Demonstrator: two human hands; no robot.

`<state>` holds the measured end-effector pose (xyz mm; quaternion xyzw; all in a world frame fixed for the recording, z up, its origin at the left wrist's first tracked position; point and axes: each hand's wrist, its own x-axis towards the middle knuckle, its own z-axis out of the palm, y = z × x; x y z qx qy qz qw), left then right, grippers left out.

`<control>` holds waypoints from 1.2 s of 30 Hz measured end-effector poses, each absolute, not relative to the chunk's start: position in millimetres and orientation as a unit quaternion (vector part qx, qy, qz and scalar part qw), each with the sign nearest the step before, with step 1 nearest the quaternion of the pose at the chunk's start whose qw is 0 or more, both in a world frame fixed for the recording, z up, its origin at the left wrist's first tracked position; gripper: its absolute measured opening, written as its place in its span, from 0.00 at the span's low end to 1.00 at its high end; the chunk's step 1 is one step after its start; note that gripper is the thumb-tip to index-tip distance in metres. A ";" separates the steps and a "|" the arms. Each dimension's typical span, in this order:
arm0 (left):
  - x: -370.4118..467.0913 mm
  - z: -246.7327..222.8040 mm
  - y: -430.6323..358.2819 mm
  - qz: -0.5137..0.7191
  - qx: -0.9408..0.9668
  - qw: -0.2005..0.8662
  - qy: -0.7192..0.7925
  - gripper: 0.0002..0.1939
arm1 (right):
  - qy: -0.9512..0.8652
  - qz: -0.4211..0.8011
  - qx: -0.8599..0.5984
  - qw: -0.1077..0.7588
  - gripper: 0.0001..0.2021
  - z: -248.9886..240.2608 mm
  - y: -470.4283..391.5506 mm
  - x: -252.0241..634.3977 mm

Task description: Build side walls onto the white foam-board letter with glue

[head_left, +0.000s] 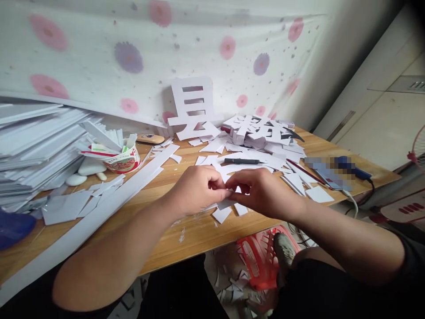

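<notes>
My left hand (pixel 198 189) and my right hand (pixel 262 191) meet above the wooden table, fingertips pinched together and touching. Whatever they hold, if anything, is hidden between the fingers. White board scraps (pixel 222 214) lie just beneath them. Beyond the hands, a black pen-like tool (pixel 241 161) rests on white cut pieces. Farther back, a white cut-out character (pixel 192 99) with several slots leans against the curtain. To its right is a heap of white cut-out pieces (pixel 252 130).
A paper bowl (pixel 124 160) holding white strips stands left, beside stacked white boards (pixel 36 137). One long white strip (pixel 109 206) crosses the table (pixel 159 239). At right lie a phone-like slab (pixel 327 173) and a blue corded tool (pixel 357 169). A red plastic stool (pixel 259 257) is below.
</notes>
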<state>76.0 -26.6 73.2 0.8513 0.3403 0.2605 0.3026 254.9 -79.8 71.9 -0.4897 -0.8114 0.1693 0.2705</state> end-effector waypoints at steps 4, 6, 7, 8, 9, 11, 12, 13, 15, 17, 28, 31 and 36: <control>54.4 55.7 -12.8 0.333 0.829 0.312 0.324 0.08 | -0.788 0.208 -0.501 0.291 0.02 68.8 -64.1 272.4; 40.6 42.9 -6.2 0.359 0.833 0.275 0.320 0.08 | -0.768 0.238 -0.516 0.296 0.04 67.7 -58.6 282.2; 34.7 36.1 -3.8 0.359 0.841 0.259 0.311 0.07 | -0.759 0.250 -0.524 0.295 0.05 66.5 -56.5 286.4; 30.1 29.5 -2.3 0.349 0.854 0.247 0.297 0.07 | -0.751 0.258 -0.531 0.295 0.06 64.8 -54.8 290.0; 27.0 23.4 -1.6 0.334 0.869 0.236 0.279 0.07 | -0.747 0.265 -0.533 0.295 0.07 62.5 -53.2 292.7; 25.3 14.0 -2.6 0.302 0.899 0.206 0.240 0.08 | -0.749 0.268 -0.527 0.300 0.07 56.4 -50.5 295.5; 26.1 10.9 -3.8 0.289 0.912 0.187 0.224 0.08 | -0.753 0.268 -0.520 0.301 0.06 53.0 -49.4 295.9; 27.5 8.7 -5.1 0.280 0.921 0.167 0.211 0.08 | -0.758 0.269 -0.512 0.301 0.06 49.7 -48.6 295.9; 30.2 6.7 -7.2 0.270 0.933 0.134 0.196 0.08 | -0.767 0.270 -0.503 0.292 0.04 44.6 -48.0 295.3; 31.5 6.3 -7.7 0.269 0.936 0.117 0.192 0.08 | -0.776 0.269 -0.499 0.277 0.03 42.3 -48.9 294.8; 27.8 2.0 0.7 0.250 0.941 0.127 0.189 0.11 | -0.801 0.279 -0.471 0.243 0.01 39.4 -54.9 296.1; 27.2 1.8 0.5 0.245 0.943 0.123 0.191 0.10 | -0.802 0.278 -0.465 0.250 0.01 38.8 -56.5 294.9; 26.8 2.7 -1.7 0.249 0.943 0.119 0.186 0.09 | -0.808 0.231 -0.456 0.293 0.05 37.5 -59.8 292.2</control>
